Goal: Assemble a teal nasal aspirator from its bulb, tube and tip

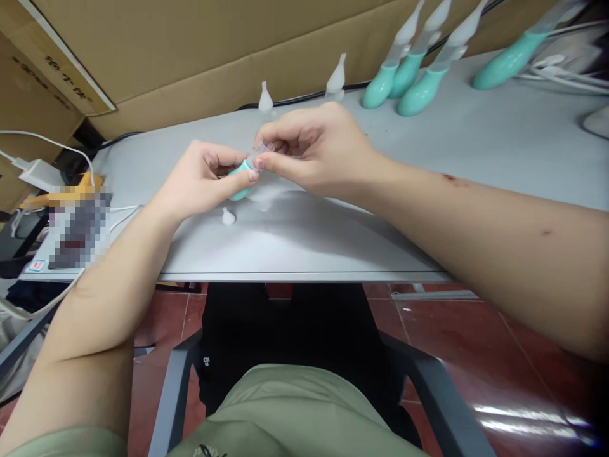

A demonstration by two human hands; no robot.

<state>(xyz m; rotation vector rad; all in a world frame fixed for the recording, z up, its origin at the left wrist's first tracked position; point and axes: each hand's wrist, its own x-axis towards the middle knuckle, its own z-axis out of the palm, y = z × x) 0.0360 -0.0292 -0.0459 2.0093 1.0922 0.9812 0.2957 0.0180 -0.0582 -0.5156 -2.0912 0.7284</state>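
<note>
Pinching teal bulb (239,179) btwn both hands; L hand (200,184) grips bulb | R hand (314,149) clamps its clear tube (259,152)

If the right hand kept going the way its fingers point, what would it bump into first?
The right hand points leftward at the clear tube it pinches. Just past that sit the teal bulb and the left hand holding it, so it would probably meet those first.

A small teal bulb (239,179) with a clear tube (261,151) on top sits tilted between both hands, just above the tabletop (309,235).
</note>
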